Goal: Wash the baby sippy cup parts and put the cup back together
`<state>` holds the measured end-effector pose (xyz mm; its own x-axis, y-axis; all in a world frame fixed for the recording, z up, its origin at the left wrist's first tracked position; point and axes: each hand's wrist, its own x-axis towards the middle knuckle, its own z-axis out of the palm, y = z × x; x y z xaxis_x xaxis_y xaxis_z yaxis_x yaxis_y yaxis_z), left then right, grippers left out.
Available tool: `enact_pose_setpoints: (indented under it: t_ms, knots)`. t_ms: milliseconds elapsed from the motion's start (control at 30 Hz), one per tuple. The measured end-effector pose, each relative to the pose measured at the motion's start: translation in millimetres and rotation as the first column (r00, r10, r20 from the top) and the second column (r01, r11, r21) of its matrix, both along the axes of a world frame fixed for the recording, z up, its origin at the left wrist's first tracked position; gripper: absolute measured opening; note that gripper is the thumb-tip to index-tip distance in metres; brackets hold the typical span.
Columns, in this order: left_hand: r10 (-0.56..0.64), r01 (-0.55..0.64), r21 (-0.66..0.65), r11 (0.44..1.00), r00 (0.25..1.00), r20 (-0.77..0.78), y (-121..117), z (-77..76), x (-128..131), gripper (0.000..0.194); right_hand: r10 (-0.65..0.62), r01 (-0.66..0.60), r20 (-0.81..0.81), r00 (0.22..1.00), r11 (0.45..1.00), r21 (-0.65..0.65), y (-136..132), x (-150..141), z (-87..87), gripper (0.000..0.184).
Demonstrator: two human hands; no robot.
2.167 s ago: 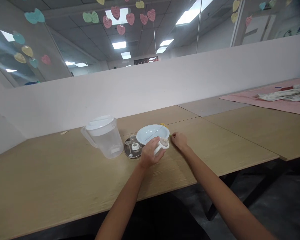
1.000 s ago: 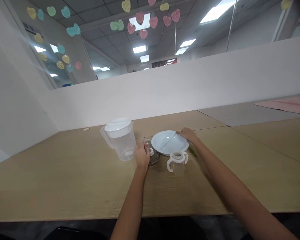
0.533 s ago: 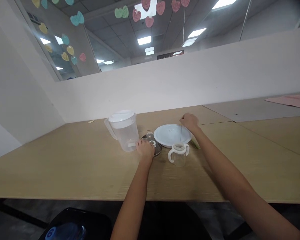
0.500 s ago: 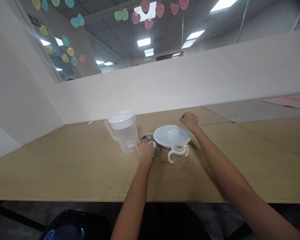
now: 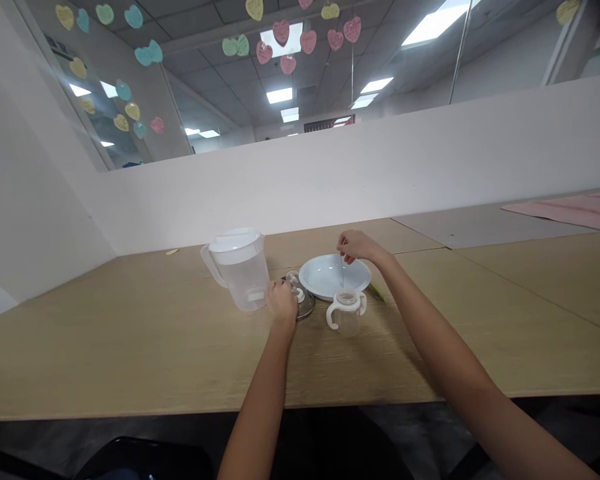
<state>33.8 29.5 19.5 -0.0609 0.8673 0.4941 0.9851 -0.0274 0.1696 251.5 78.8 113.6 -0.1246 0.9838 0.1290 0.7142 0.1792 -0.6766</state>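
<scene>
The thin rod (image 5: 343,275) is pinched between the fingertips of my right grip (image 5: 355,245), nearly upright, its lower end appearing by the mouth of the two-handled bottle (image 5: 349,321), which stands between the white bowl (image 5: 327,275) and the front edge of the desk (image 5: 155,353). My left grip (image 5: 282,300) curls at the metal tray (image 5: 307,309), holding what I cannot tell, and beside it, nearer the back edge, stands the lidded pitcher (image 5: 245,277).
</scene>
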Motion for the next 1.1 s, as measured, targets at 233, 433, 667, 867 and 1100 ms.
enact_pose_setpoints:
  t_ms: [233, 433, 667, 867, 1100]
  knots:
    - [-0.294, 0.049, 0.442, 0.895, 0.812, 0.504, 3, 2.7, 1, 0.021, 0.145, -0.127, 0.070, 0.987, 0.969, -0.213, 4, 3, -5.6, 0.009]
    - [-0.599, 0.273, 0.535, 0.799, 0.288, 0.748, 7, 6.3, 12, 0.031, 0.128, -0.115, 0.059, 0.990, 0.977, -0.180, 2, 6, 2.1, 0.012]
    - [-0.556, 0.461, 0.468, 0.754, 0.066, 0.829, 7, 0.7, 25, 0.042, 0.094, -0.093, -0.002, 0.996, 0.988, 0.125, -24, -1, 26.3, 0.016]
    - [-0.574, 0.514, 0.394, 0.762, 0.255, 0.778, 8, -10.9, 25, 0.029, 0.291, -0.241, -0.094, 0.952, 0.903, 0.355, -69, -24, 44.5, 0.032]
    - [-0.562, 0.493, 0.377, 0.784, 0.307, 0.768, 6, -12.5, 24, 0.029, 0.256, -0.229, 0.005, 0.967, 0.855, 0.465, -94, -41, 49.6, 0.034]
